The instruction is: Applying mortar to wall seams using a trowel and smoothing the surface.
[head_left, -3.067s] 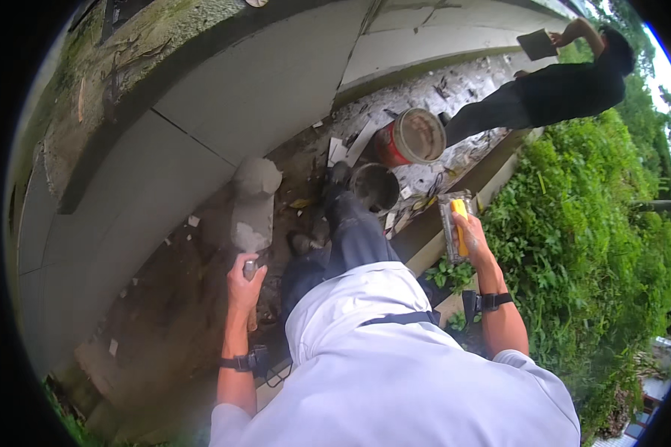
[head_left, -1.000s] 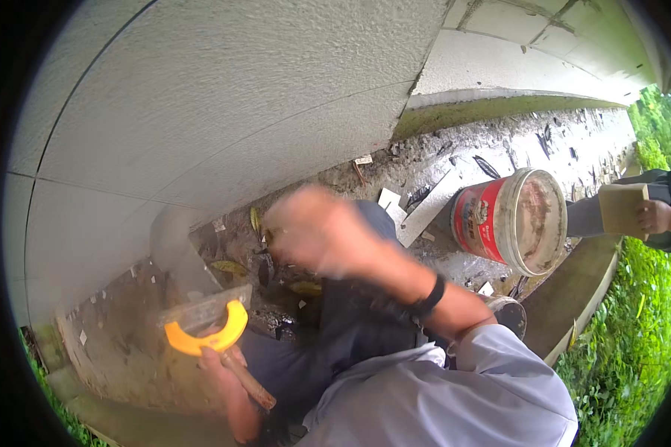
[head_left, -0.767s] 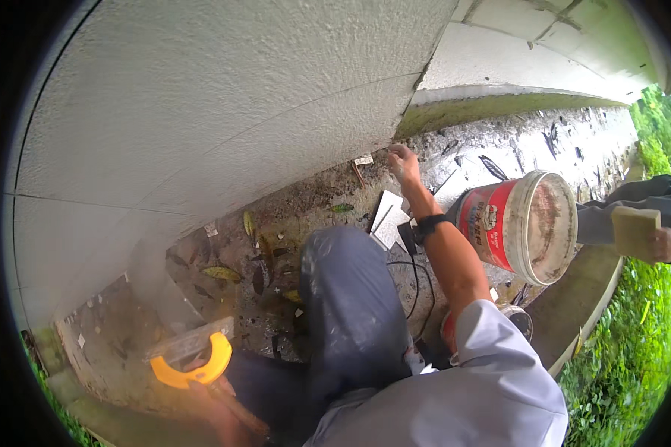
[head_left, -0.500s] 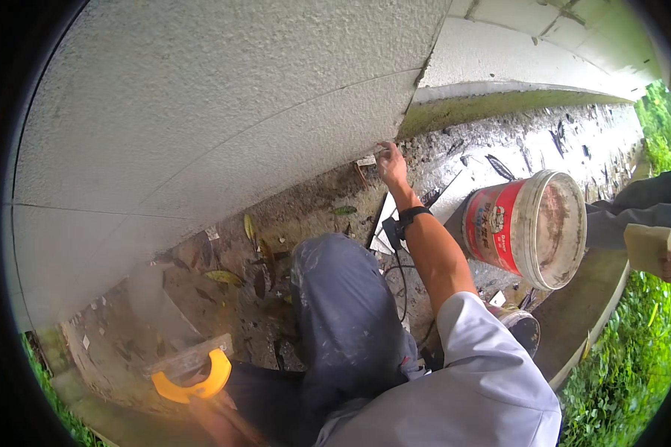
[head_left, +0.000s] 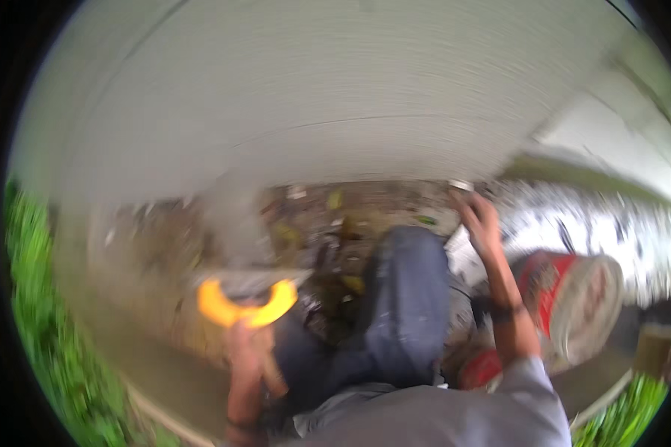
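My left hand [head_left: 244, 354] is wrapped round a wide scraper [head_left: 246, 305] with a yellow crescent-shaped handle, its pale straight blade edge turned toward the wall. A tan strip shows beside that hand; blur hides what it is. My right hand [head_left: 481, 220] reaches to the foot of the pale wall [head_left: 350, 89], fingers stretched out and apart. Close to its fingertips lies a small white chip [head_left: 461, 184]; whether they touch I cannot tell. My bent knee in dark trousers [head_left: 406, 290] stands between the two hands.
A red and white bucket [head_left: 574, 298] lies tilted right of my right forearm, with a smaller red container [head_left: 481, 369] below it. Leaves and debris litter the ground [head_left: 335, 246]. At far right another person's hand holds a beige block [head_left: 654, 350]. Grass [head_left: 33, 313] borders the left.
The whole view has turned, so wall, bucket and both my hands appear shifted rightward and the wall's foot lies level. My left hand keeps the scraper; my right hand stays by the wall's foot.
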### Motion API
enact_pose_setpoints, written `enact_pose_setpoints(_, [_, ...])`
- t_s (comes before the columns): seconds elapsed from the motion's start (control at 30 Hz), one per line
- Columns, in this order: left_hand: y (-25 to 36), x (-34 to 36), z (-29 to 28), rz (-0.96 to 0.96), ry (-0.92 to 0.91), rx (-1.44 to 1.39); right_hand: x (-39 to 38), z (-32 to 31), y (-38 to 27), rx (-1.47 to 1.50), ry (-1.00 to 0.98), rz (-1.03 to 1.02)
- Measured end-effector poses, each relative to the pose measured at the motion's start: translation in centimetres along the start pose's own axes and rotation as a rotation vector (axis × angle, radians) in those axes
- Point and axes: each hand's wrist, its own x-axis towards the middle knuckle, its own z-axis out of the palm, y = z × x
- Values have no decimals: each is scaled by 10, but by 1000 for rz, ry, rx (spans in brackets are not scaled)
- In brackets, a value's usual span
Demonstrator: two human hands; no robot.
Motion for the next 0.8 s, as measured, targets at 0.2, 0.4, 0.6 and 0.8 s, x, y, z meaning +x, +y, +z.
enact_pose_setpoints(0.2, [52, -9, 47, 158, -349, -191, -147, 77, -154, 409, -891, -66])
enact_pose_setpoints(0.4, [61, 2, 56, 195, -388, -190, -138, 103, -184, 294, -766, -197])
enact_pose_setpoints(0.6, [56, 9, 62, 225, -461, -112, -117, 100, -209, -48, -217, -749])
enact_pose_setpoints(0.8, [41, 14, 77, 270, -471, -119, -120, 112, -215, -179, -137, -785])
